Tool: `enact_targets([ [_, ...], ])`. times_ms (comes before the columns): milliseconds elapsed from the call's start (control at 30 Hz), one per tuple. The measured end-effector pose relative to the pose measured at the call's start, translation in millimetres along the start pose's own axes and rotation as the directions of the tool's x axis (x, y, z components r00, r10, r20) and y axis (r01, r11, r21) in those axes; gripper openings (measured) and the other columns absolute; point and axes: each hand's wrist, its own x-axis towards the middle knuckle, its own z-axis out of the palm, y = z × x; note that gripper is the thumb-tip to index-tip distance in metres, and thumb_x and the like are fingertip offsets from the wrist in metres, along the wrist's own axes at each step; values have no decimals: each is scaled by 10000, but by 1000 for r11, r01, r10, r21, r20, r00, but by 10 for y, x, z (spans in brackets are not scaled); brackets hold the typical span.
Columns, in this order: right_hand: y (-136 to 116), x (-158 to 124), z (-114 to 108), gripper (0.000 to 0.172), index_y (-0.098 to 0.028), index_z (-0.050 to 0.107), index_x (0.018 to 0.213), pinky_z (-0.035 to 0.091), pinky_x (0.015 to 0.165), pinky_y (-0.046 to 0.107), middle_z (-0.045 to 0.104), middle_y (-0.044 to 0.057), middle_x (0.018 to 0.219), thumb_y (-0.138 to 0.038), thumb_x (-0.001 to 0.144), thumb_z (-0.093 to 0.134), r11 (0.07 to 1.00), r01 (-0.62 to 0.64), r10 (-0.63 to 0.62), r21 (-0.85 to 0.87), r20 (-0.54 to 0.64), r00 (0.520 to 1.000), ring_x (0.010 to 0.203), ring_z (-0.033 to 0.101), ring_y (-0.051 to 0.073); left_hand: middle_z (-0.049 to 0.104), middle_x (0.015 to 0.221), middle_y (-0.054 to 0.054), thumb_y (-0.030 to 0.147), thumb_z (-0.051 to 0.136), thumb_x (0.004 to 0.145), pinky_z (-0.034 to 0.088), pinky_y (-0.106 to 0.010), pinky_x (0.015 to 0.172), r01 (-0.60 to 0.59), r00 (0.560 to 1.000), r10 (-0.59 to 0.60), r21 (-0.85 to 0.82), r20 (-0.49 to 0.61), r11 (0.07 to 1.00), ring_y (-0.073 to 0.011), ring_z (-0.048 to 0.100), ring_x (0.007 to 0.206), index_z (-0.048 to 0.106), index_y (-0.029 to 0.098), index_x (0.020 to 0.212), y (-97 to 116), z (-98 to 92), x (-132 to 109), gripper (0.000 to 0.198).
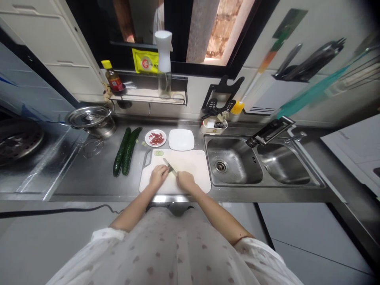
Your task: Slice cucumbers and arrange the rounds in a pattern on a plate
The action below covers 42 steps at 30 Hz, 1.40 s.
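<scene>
A white cutting board with a grey handle lies in front of me. My right hand is closed around the handle end of a knife, whose blade slants to the far left over the board. Close by the blade, my left hand has its fingers pinched together. Something small and greenish shows at its fingertips, too small to make out. A few thin cucumber slices lie at the board's far left corner. Two whole cucumbers rest side by side on the steel counter, left of the board.
Behind the board stand a plate of chopped red pieces and a white square plate. A double sink adjoins on the right. A lidded steel pot is at the back left. Bottles stand on the wall shelf.
</scene>
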Motion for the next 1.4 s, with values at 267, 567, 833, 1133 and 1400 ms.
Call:
enact_targets([
  [267, -65, 106, -46, 350, -130, 654, 1109, 460, 830, 291, 686, 149, 1080, -136, 898, 375, 1000, -3, 3, 16, 24, 1000, 1034, 628, 219, 681, 949, -60, 267, 492, 920, 476, -323, 801, -7, 1000, 7, 7, -2, 1000, -187, 589, 888, 690, 208, 948, 32, -19, 2, 208],
  [567, -3, -3, -7, 332, -127, 654, 1094, 454, 830, 294, 684, 154, 1073, -185, 928, 373, 1000, -8, 8, 4, 11, 1000, 1024, 629, 224, 677, 922, -60, 276, 482, 922, 478, -323, 796, 6, 1000, -6, -3, -2, 1000, -184, 582, 874, 696, 208, 937, 27, -23, 3, 225],
  [833, -23, 108, 25, 333, -127, 657, 1083, 452, 832, 290, 687, 147, 1073, -164, 917, 371, 1000, 17, -17, 8, -4, 1000, 1018, 630, 221, 679, 935, -58, 269, 486, 922, 473, -321, 799, 7, 1000, -7, -6, 5, 1000, -186, 580, 881, 693, 209, 954, 37, -34, 5, 218],
  [1133, -45, 206, 53, 349, -119, 663, 1074, 454, 828, 285, 688, 156, 1064, -154, 914, 355, 999, 31, -31, 19, -12, 999, 1020, 632, 221, 679, 938, -58, 262, 499, 916, 477, -321, 803, 5, 1000, -5, -12, 8, 1000, -184, 589, 880, 690, 210, 950, 22, -22, 4, 201],
  [1400, 40, 124, 107, 343, -122, 651, 1074, 452, 823, 282, 691, 147, 1041, -171, 927, 344, 999, 39, -39, -2, -20, 999, 1001, 634, 219, 680, 943, -59, 269, 493, 920, 479, -328, 818, 2, 1000, -3, -20, -10, 1000, -182, 588, 888, 690, 202, 933, 17, -6, 0, 208],
])
